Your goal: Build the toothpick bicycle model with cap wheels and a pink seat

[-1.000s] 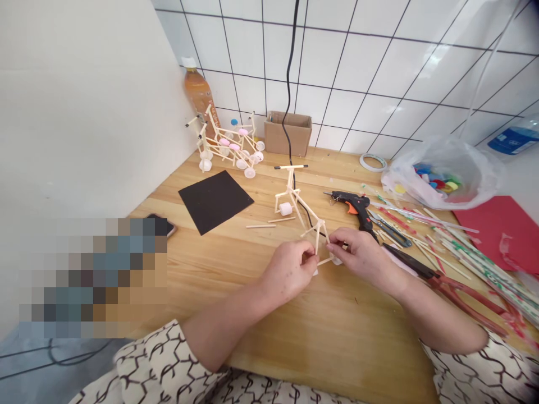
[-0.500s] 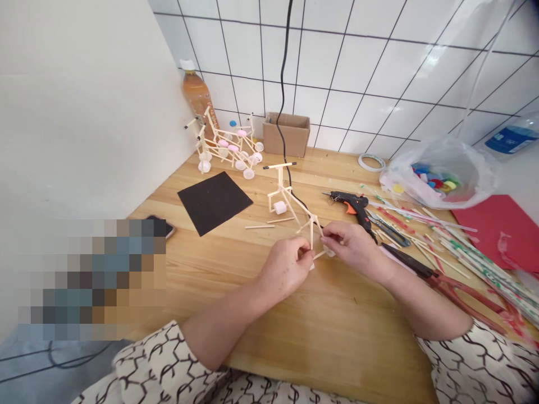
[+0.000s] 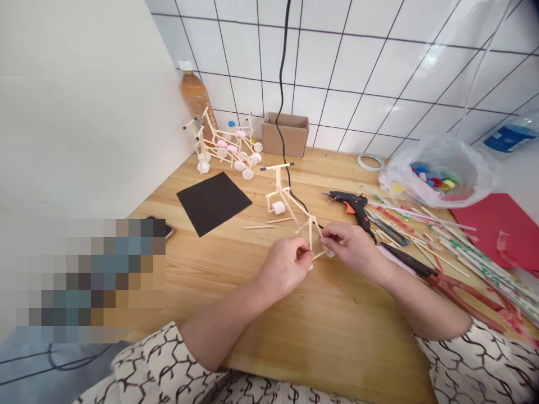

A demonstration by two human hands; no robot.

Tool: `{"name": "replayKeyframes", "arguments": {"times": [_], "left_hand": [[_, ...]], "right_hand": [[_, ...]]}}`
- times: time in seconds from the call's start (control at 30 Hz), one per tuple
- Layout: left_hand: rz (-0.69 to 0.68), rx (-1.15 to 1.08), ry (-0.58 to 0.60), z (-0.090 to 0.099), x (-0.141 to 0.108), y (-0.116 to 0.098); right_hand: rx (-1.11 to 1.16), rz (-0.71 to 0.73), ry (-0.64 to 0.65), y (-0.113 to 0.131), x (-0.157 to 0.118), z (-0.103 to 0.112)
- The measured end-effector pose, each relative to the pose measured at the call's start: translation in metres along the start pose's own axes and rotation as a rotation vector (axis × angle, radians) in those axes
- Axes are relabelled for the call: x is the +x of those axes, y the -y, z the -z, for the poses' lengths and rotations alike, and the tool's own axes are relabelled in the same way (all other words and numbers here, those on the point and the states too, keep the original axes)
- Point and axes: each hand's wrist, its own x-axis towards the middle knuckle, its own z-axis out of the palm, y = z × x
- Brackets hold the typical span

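Note:
A small tricycle model [image 3: 295, 200] made of thin wooden sticks stands on the table, its handlebar and white front wheel pointing away from me. My left hand [image 3: 287, 264] pinches the lower left of its rear frame. On the other side, my right hand [image 3: 349, 247] grips the rear frame's right stick near a whitish wheel [image 3: 328, 252]. Fingers partly hide both rear wheels. Two loose sticks [image 3: 259, 226] lie left of the model. Just beyond my right hand rests a black glue gun [image 3: 351, 203] with an orange trigger.
Several finished-looking stick tricycles [image 3: 227, 147] stand at the back left by a bottle [image 3: 196, 92]. A black square sheet [image 3: 214, 203] and a cardboard box [image 3: 286, 137] are nearer the middle. Scissors [image 3: 458, 289], straws [image 3: 484, 264], tape [image 3: 370, 161] and a bag of caps [image 3: 442, 174] crowd the right.
Both hands keep their hold on the stick tricycle, almost still. The whole view has shifted very slightly.

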Motion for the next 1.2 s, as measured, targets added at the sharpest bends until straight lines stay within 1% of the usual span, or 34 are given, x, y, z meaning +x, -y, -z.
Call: {"name": "replayKeyframes", "arguments": {"times": [0.73,1.2], "left_hand": [[0.028,0.004,0.006,0.0006,-0.0002,-0.0006],[-0.001,0.053,-0.008,-0.0002,0.0006,0.0003]], "right_hand": [[0.014,-0.02,0.018,-0.0025,-0.0009,0.0001],[0.007,-0.04,0.031,-0.0023,-0.0016,0.0006]]}}
